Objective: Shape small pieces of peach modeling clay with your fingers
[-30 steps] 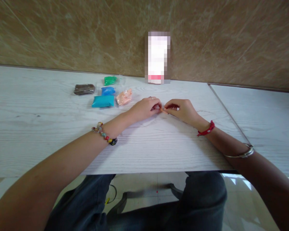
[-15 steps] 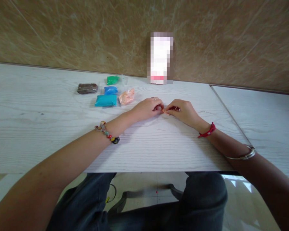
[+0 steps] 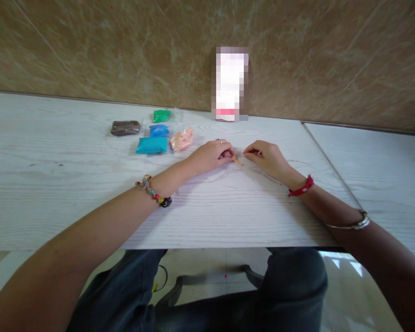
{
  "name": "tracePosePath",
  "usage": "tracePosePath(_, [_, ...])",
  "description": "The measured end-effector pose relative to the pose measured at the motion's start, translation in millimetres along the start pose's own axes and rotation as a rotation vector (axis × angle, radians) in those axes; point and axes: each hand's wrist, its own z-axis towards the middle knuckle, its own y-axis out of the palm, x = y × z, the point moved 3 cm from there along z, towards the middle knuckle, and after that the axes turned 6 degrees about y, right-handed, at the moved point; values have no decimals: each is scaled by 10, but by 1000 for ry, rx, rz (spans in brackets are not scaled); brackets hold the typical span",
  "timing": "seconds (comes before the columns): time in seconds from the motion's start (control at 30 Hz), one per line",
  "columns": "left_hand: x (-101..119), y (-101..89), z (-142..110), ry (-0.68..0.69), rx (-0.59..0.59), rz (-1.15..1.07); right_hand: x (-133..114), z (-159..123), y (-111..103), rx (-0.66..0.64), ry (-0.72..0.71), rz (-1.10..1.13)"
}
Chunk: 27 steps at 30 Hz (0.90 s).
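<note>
A small, thin piece of peach modelling clay point(image 3: 238, 161) pokes out from the fingertips of my left hand point(image 3: 216, 154), which pinches its near end just above the table. Slightly to the right, my right hand point(image 3: 264, 157) is closed in a pinch with thumb and forefinger together, apart from the clay. Whatever sits between those right fingertips, if anything, is too small to make out. Left of my left hand lies a clear packet of peach clay point(image 3: 182, 139).
More packets of clay lie at the back left: teal point(image 3: 152, 145), blue point(image 3: 158, 131), green point(image 3: 162, 115) and brown point(image 3: 125, 127). A blurred-out upright device point(image 3: 230, 83) leans on the brown marbled wall point(image 3: 124, 50). The white wood-grain table point(image 3: 207, 216) ends near my lap.
My right hand has let go of the clay piece and shifted a little to the right. My left hand keeps its pinch, almost in the same place.
</note>
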Motion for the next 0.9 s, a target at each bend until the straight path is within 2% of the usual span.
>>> tracePosePath(0.13, [-10, -44, 5, -26, -6, 4, -1, 2, 19, -13, -23, -6])
tracePosePath(0.3, [-121, -182, -64, -167, 94, 159, -79, -30, 12, -29, -52, 47])
tracePosePath(0.37, [-171, -205, -108, -246, 78, 253, -81, -38, -8, -5, -36, 63])
tracePosePath(0.43, [-199, -184, -136, -284, 13, 257, -61, -38, -23, 29, -14, 86])
tracePosePath(0.53, [-192, -138, -134, -264, -23, 206, -15, -26, -17, 48, 7, 149])
tracePosePath(0.7, [-114, -146, -87, -227, 39, 119, 6, -22, -5, 56, 17, 173])
tracePosePath(0.8, [-20, -175, -74, -273, 114, -26, -57, -50, -41, 75, -73, 115])
tracePosePath(0.9, [121, -137, -66, -271, 118, -259, -135, -91, -76, 92, -199, 67])
